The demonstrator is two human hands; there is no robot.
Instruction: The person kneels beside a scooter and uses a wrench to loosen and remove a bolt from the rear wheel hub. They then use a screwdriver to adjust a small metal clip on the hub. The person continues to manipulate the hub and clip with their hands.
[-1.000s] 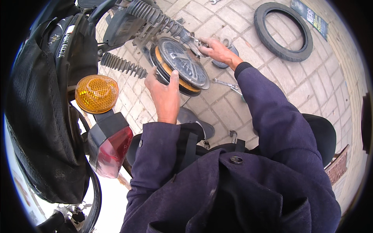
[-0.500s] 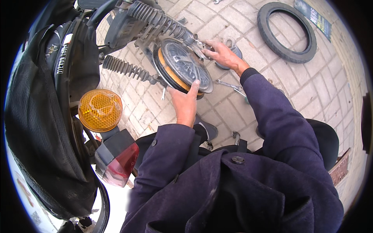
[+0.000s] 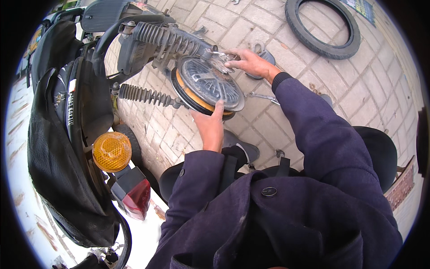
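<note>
A bare wheel [image 3: 210,85] with a dusty dark disc face and an orange band round its rim sits between the two shock absorbers. My left hand [image 3: 209,125] grips its near edge, thumb on the disc face and fingers hidden underneath. At the wheel's far side, my right hand [image 3: 251,63] has its bent fingers on a metal bracket [image 3: 219,62]. That bracket is by the lower end of the far shock absorber [image 3: 168,38]. The near shock absorber [image 3: 145,95] ends close to the wheel's left edge.
On the paving lie a black tyre [image 3: 322,51], a wrench [image 3: 264,97] and a grey object [image 3: 264,58] partly behind my right hand. The vehicle's black seat [image 3: 67,170], an amber reflector [image 3: 112,151] and a red tail light [image 3: 136,199] fill the left side.
The view has shifted, so the tyre appears higher and more of the vehicle shows at upper left. Both hands stay at the wheel and bracket, with the right fingers slightly more bent.
</note>
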